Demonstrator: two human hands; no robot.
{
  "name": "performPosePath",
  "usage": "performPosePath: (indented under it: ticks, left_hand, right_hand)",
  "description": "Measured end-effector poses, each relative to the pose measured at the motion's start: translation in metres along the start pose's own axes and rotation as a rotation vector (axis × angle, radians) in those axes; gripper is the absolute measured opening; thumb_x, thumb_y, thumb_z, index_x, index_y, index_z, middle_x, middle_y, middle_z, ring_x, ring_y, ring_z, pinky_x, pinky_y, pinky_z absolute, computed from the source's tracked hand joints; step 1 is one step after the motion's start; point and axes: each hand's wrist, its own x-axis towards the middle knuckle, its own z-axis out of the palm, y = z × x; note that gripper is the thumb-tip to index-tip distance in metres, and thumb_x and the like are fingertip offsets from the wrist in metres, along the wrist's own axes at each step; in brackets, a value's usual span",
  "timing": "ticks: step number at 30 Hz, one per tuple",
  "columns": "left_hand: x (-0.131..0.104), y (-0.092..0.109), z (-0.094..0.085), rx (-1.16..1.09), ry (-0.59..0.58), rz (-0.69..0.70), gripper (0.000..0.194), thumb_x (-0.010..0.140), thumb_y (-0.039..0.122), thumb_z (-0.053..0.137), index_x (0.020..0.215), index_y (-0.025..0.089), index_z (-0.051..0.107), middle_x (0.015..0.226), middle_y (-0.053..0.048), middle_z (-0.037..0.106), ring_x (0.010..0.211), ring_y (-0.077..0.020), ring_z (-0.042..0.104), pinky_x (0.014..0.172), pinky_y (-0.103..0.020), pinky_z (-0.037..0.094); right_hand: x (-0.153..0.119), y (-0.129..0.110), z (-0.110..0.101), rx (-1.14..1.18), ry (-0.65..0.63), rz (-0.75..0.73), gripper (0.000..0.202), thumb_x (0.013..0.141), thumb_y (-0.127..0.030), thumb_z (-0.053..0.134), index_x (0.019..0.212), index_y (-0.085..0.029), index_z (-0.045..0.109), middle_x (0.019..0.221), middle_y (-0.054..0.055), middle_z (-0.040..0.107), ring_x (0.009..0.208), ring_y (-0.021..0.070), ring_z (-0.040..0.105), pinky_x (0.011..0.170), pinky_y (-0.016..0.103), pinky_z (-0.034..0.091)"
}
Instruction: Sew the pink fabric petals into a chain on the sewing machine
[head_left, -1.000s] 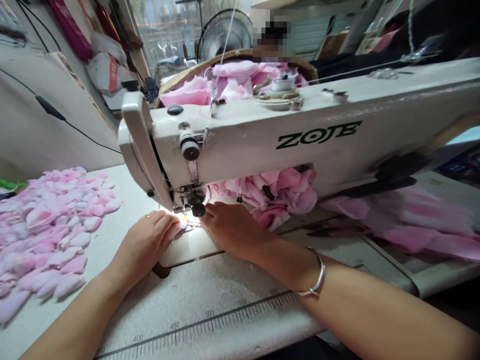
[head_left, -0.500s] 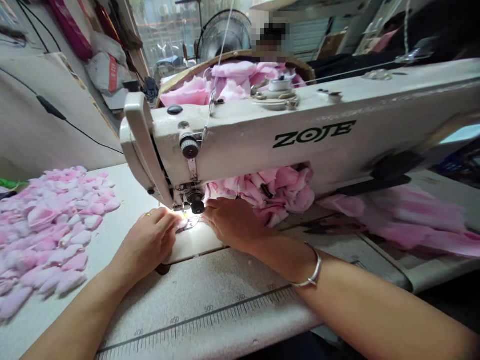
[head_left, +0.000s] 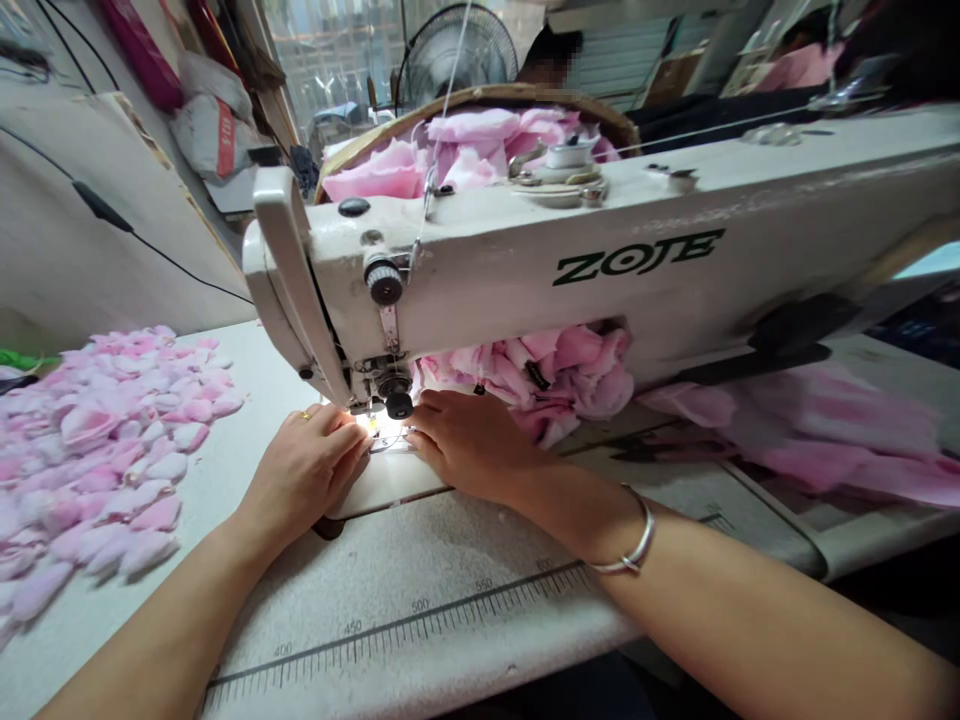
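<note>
Pink fabric pieces (head_left: 112, 455) lie spread on the tabletop (head_left: 390, 580); the left hand (head_left: 304, 462) rests by the sewing machine (head_left: 487, 270)'s lit needle; the right hand (head_left: 472, 442) curls opposite, beside bunched pink cloth (head_left: 581, 372). Whether either grip grasps anything, I cannot tell.

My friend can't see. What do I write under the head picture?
A left hand and right hand flank the lit needle plate of a sewing machine. Pink pieces lie on the table at left; pink cloth is bunched behind the right hand.
</note>
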Motion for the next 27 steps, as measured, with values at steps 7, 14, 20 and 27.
performPosePath:
  ticks: [7, 14, 20, 27]
  left_hand:
    - [-0.0021, 0.0002, -0.0003, 0.082, -0.036, 0.062, 0.023, 0.097, 0.027, 0.041, 0.089, 0.020, 0.061, 0.088, -0.005, 0.061, 0.081, -0.0205, 0.052, 0.073, -0.037, 0.038]
    - [-0.0030, 0.0022, -0.0023, 0.140, -0.044, 0.075, 0.023, 0.096, 0.027, 0.042, 0.085, 0.019, 0.061, 0.088, -0.006, 0.062, 0.082, -0.0220, 0.054, 0.076, -0.038, 0.041]
    - [-0.0052, 0.0005, -0.0047, 0.002, -0.081, 0.016, 0.020, 0.096, 0.026, 0.042, 0.092, 0.020, 0.061, 0.092, -0.005, 0.062, 0.089, -0.0214, 0.056, 0.078, -0.038, 0.041]
    - [-0.0062, 0.0032, -0.0009, -0.116, 0.000, -0.165, 0.015, 0.094, 0.029, 0.047, 0.103, 0.018, 0.054, 0.090, -0.004, 0.061, 0.082, -0.0208, 0.056, 0.071, -0.035, 0.043]
  right_hand:
    - [-0.0015, -0.0032, -0.0019, -0.072, 0.002, -0.112, 0.008, 0.087, -0.014, 0.053, 0.087, -0.017, 0.061, 0.088, 0.003, 0.063, 0.075, 0.0170, 0.057, 0.047, 0.033, 0.020]
    - [0.0021, -0.0074, 0.0025, -0.103, 0.017, -0.207, 0.014, 0.082, -0.003, 0.054, 0.085, -0.015, 0.060, 0.082, 0.006, 0.064, 0.072, 0.0180, 0.056, 0.047, 0.031, 0.021]
    - [0.0000, -0.0066, 0.0009, -0.081, -0.015, -0.221, 0.016, 0.082, -0.003, 0.054, 0.085, -0.017, 0.061, 0.081, 0.004, 0.063, 0.070, 0.0181, 0.055, 0.047, 0.032, 0.024]
    - [-0.0019, -0.0062, 0.0011, -0.123, -0.007, -0.279, 0.015, 0.082, -0.002, 0.056, 0.085, -0.016, 0.060, 0.083, 0.003, 0.062, 0.077, 0.0188, 0.055, 0.049, 0.033, 0.030]
